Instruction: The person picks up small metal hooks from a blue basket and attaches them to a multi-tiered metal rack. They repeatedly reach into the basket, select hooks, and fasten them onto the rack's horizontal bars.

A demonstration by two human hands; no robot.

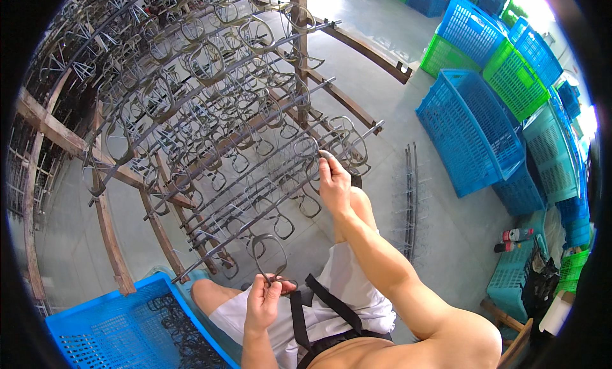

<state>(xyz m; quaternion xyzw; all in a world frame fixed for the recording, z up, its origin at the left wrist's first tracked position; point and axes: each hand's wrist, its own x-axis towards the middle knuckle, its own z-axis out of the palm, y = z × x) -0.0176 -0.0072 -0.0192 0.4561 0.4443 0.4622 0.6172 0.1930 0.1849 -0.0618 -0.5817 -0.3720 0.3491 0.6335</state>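
Observation:
My left hand [261,304], low and in front of my lap, is closed on a dark eyeglass frame [255,249] by its lower end. Further forward, my right hand [333,181] pinches another eyeglass frame [317,146] at the near end of a rack rod. Whether this frame is still hooked on the rod I cannot tell. The metal rods [226,241] carry many more eyeglass frames in rows, hanging on a wooden rack [64,136] ahead of me and to the left.
A blue plastic basket [70,315] beside my left leg contains a heap of dark eyeglass frames [182,324]. Blue and green crates [459,133] are stacked along the right. Loose rods [411,197] lie on the grey floor, and bottles [516,234] rest on a crate at right.

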